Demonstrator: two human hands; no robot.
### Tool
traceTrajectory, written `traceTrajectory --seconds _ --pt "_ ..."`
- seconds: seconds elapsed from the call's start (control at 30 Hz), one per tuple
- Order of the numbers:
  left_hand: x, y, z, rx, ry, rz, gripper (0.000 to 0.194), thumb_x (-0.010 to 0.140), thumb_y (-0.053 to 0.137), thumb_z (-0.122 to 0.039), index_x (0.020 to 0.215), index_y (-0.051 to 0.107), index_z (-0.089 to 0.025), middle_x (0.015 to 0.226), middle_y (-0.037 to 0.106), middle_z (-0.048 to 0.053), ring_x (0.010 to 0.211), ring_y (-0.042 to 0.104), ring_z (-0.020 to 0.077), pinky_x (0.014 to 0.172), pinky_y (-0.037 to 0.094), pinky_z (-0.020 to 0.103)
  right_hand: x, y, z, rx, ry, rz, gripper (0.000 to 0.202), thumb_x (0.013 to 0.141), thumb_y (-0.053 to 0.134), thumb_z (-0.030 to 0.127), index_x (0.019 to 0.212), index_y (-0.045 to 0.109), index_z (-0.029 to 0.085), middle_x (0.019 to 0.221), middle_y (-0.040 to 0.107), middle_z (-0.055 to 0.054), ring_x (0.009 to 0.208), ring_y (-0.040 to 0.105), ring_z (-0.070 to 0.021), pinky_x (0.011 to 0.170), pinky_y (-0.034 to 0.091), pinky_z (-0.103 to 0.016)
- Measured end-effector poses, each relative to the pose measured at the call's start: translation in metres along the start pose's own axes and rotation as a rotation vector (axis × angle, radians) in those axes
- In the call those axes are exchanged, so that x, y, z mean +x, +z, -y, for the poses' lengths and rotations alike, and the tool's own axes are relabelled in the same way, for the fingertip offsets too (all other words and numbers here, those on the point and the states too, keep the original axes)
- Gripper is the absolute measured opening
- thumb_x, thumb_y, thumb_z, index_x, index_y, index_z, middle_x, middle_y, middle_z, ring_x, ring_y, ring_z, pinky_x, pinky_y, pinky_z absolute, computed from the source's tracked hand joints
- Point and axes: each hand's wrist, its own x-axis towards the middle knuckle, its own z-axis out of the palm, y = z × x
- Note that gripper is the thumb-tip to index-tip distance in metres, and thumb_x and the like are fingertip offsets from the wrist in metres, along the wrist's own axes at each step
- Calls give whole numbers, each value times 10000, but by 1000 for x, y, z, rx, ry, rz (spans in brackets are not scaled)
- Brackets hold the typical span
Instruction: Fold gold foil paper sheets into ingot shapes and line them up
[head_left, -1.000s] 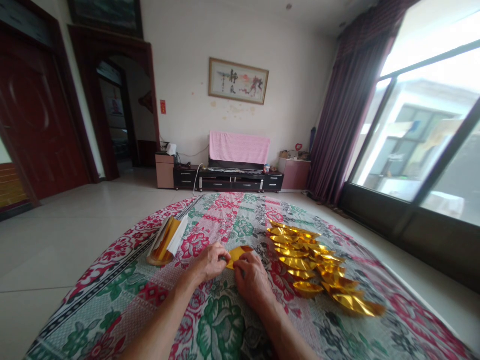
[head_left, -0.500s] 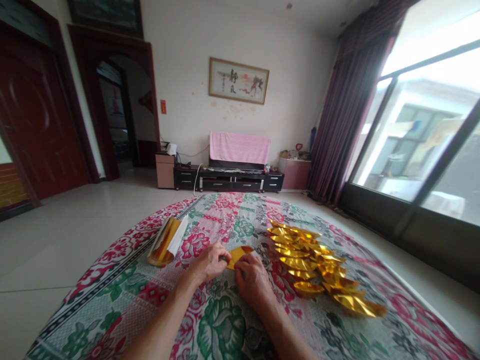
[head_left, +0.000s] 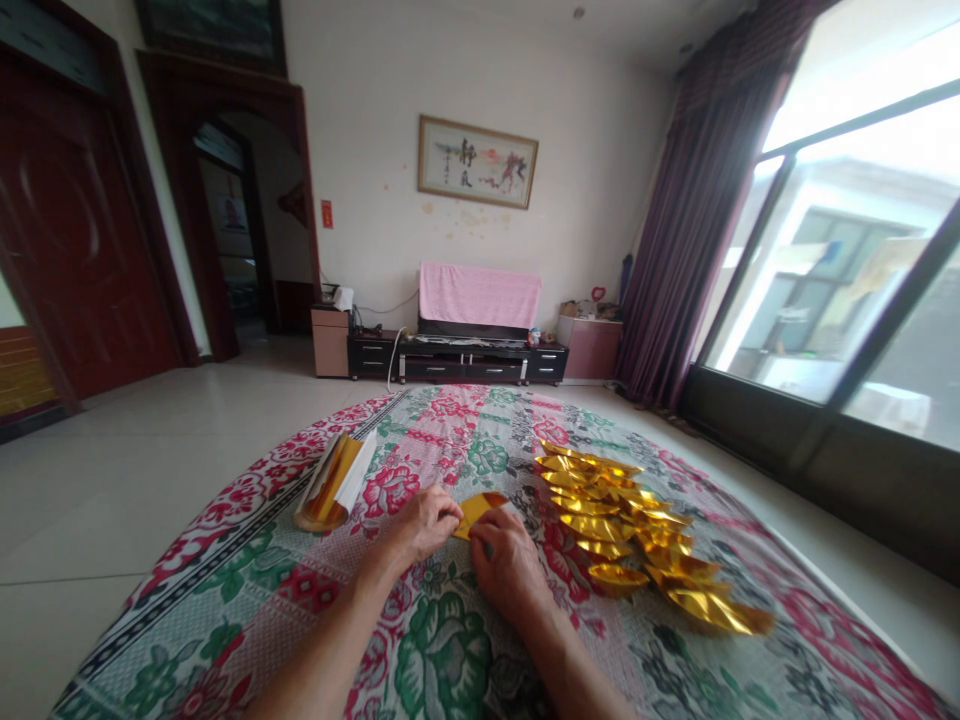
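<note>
A small sheet of gold foil paper [head_left: 478, 510], partly folded, lies on the patterned tablecloth [head_left: 442, 650] between my hands. My left hand [head_left: 426, 522] is closed, its thumb and fingertips pinching the paper's left edge. Curled over the near right side of the paper, my right hand [head_left: 506, 555] grips it with fingers bent; its fingertips partly hide the sheet. To the right stand folded gold paper ingots [head_left: 600, 528], several of them, set in overlapping rows.
A loose roll of gold and white paper sheets [head_left: 337, 485] rests at the table's left side. Beyond the table's far edge is a low black cabinet [head_left: 465, 365] with a pink cloth [head_left: 480, 293] above it. Tall windows [head_left: 832, 290] stand at the right.
The fingers of my left hand have shifted slightly at the paper's left edge. My right hand and the other things look the same.
</note>
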Motion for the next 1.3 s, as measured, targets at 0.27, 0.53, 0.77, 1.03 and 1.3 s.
traceTrajectory --seconds 0.27,0.53,0.77,1.03,1.3 --pt "-1 -1 -3 27 -8 -9 185 696 540 -150 763 706 -197 832 638 28 787 584 138 769 452 239 0 0 2 -20 20 -1 228 803 473 131 746 687 183 814 603 -43 812 513 -145 769 371 -238" --pt "-1 -1 -2 1 3 -3 173 691 549 -158 761 701 -205 835 634 22 795 582 138 771 454 240 1 -1 3 -6 25 -12 239 801 472 128 774 699 198 819 609 -40 821 518 -148 785 375 -237" --pt "-3 -2 -2 12 7 -5 171 690 547 -167 764 696 -206 832 627 21 793 574 141 775 451 247 1 3 0 6 28 -25 235 788 482 126 776 703 206 822 616 -41 825 528 -148 789 381 -239" --pt "-5 -4 -5 32 2 24 140 694 585 -210 797 679 -211 870 615 24 873 558 162 825 434 271 2 5 -3 53 56 -59 211 791 493 155 721 685 208 797 615 -37 806 541 -152 764 393 -236" --pt "-8 -7 -10 65 28 37 128 742 564 -230 824 661 -215 898 606 29 922 544 172 864 412 288 8 11 -1 -23 209 -74 98 751 571 224 701 653 201 781 594 -48 779 544 -171 710 397 -253"
